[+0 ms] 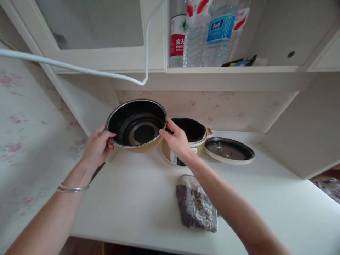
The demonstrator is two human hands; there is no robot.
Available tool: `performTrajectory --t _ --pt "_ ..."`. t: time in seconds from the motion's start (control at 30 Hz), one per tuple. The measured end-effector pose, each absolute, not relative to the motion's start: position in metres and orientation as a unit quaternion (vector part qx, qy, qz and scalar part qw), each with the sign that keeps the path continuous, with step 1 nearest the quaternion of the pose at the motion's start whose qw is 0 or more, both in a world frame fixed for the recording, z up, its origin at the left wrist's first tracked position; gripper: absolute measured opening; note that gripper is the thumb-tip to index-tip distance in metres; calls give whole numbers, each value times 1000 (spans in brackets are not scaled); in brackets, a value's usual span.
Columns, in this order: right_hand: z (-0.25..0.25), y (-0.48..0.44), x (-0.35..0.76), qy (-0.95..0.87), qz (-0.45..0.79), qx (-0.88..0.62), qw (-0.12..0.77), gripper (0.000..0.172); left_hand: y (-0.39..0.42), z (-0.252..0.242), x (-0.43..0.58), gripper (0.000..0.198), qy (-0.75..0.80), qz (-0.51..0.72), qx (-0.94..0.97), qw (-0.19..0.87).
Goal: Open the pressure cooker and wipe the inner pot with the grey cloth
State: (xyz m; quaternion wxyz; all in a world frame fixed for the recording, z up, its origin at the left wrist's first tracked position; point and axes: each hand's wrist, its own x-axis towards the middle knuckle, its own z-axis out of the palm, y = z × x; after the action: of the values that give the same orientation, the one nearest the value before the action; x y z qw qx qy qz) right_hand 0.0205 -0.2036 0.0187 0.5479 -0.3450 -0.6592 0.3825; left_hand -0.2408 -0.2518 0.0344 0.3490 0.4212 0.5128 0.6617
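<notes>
Both hands hold a round inner pot [145, 134] in the air above the left of the counter. It is black inside with a gold outside, tilted so that its inside faces me. My left hand [97, 145] grips the left rim, thumb over the edge. On the opposite rim my right hand [175, 137] is closed, with the thumb inside. Behind my right hand stands a gold rice cooker [168, 148], its top uncovered and partly hidden by the hand and pot. To its right lies the dark round lid [230, 149]. A folded grey-brown knitted cloth [196, 205] rests below my right forearm.
A white counter [138, 205] bears these things. Overhead, a cabinet shelf [233, 69] holds several plastic bottles [219, 33]. A white cable [92, 70] hangs across the upper left, close above the pot. Flowered wall [23, 156] bounds the left side.
</notes>
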Motion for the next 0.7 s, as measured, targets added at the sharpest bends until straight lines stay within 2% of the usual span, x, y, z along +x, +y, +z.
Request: performTrajectory --t 0.27,0.5,0.7 --pt "-37 -239 1 -708 398 -401 423 35 -316 -37 -259 36 519 672 360 387" --pt "-88 -240 1 -733 381 -463 320 34 -330 -97 -261 44 555 666 311 390" --pt "-111 -230 -4 -715 409 -497 273 38 -321 -128 -261 33 542 668 324 394"
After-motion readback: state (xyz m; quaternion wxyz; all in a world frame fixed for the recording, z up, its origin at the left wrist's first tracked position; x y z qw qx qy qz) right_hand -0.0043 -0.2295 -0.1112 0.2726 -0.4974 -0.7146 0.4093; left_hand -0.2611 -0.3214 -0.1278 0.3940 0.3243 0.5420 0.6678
